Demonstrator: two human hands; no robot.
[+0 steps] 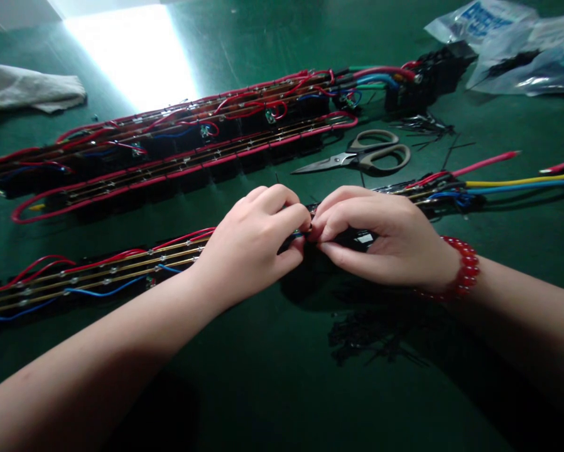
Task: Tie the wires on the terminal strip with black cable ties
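Observation:
A long wired strip [122, 267] with brass-coloured rods and red and blue wires runs across the table under both of my hands. My left hand [258, 235] is closed in a pinch over its middle, close to a short piece of blue wire. Fingertips almost touching the left ones, my right hand [376, 235] pinches at the same spot. What the fingers grip is too small and too covered to make out. A red bead bracelet [468, 267] circles my right wrist. Red, yellow and blue cables [522, 182] leave the strip's right end.
Behind lie larger wired assemblies [192, 138] with red cable loops. Scissors [362, 154] rest between them and the strip. A pile of thin black cable ties [376, 336] lies in front, black offcuts [423, 125] farther back. Plastic bags [522, 50] and a pale cloth [32, 88] sit at the back.

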